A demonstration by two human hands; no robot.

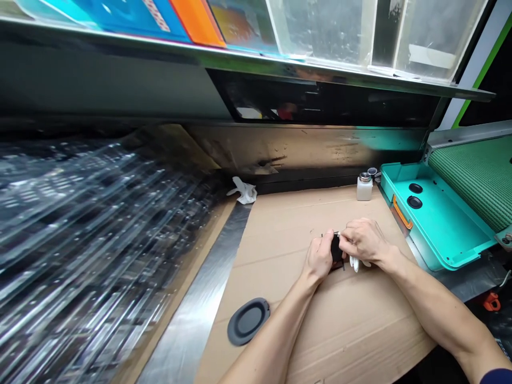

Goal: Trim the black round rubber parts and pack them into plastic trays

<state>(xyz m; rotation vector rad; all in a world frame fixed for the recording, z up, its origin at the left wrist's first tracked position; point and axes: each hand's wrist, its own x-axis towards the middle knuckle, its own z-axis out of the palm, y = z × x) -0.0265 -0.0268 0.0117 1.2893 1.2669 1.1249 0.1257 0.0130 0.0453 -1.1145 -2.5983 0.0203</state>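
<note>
Over the cardboard sheet (280,234), my left hand (319,256) is closed around a small black part (336,249). My right hand (365,240) is closed too, its fingertips pinching at the upper edge of that part; the exact grip is partly hidden. A white piece (354,263), like cloth or a glove, shows just below my right fingers, and I cannot tell whether they hold it. To the left of my left forearm lies a dark grey oval piece (248,321) with a recessed centre.
A teal tray (452,234) holding two black oval parts (415,201) stands at right, beside a green conveyor belt (480,170). A white bottle (364,188) and crumpled white glove (244,191) are at the back. Clear plastic trays (92,245) fill the left.
</note>
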